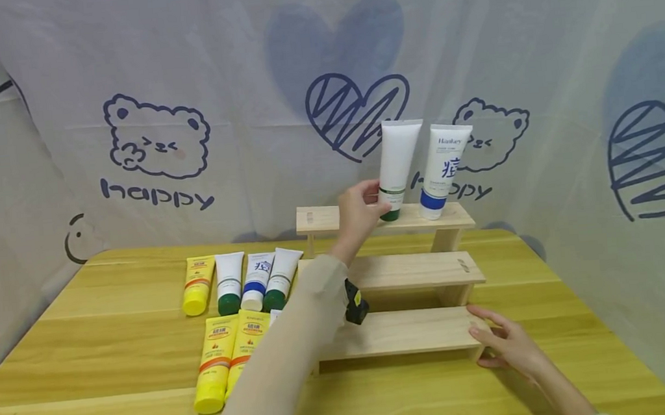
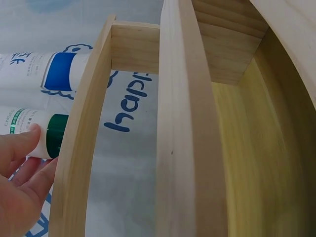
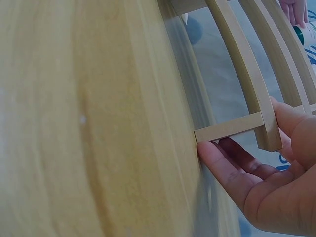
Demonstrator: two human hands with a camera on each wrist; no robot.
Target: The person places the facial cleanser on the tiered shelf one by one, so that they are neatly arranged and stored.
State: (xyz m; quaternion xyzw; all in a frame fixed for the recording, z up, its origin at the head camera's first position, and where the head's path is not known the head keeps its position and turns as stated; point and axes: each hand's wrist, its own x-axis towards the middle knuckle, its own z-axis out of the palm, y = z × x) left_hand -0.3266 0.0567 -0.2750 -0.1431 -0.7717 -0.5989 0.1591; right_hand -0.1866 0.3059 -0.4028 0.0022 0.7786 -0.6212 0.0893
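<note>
A white tube with a green cap (image 1: 400, 156) stands cap-down on the top step of a three-step wooden display stand (image 1: 408, 271). My left hand (image 1: 361, 215) holds this tube low down, thumb and fingers around it near the cap. Beside it, to the right, a white tube with a blue cap (image 1: 445, 169) also stands upright on the top step. My right hand (image 1: 510, 343) grips the right end of the lowest step. In the right wrist view its thumb lies over the board (image 3: 252, 84) and other fingers touch the side leg (image 3: 229, 127).
Left of the stand, white tubes (image 1: 230, 277) and yellow tubes (image 1: 217, 363) lie in two rows on the wooden table (image 1: 115, 355). My left forearm hides part of the front row. A printed cloth (image 1: 239, 58) hangs behind the table.
</note>
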